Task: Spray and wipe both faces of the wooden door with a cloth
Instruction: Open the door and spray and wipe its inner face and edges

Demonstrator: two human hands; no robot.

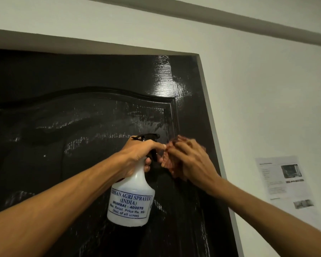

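The left hand (137, 154) gripped the white plastic spray bottle (132, 201); the right hand (191, 160) pressed the reddish-brown cloth (168, 164) against the glossy dark wooden door (63, 108). So close, they could collide, leaving streaks.

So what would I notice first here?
The white spray bottle in the middle, gripped at its neck by the left hand. Just right of it, the right hand presses a reddish-brown cloth against the shiny dark door, which shows streaks. A printed paper sheet hangs on the white wall at right.
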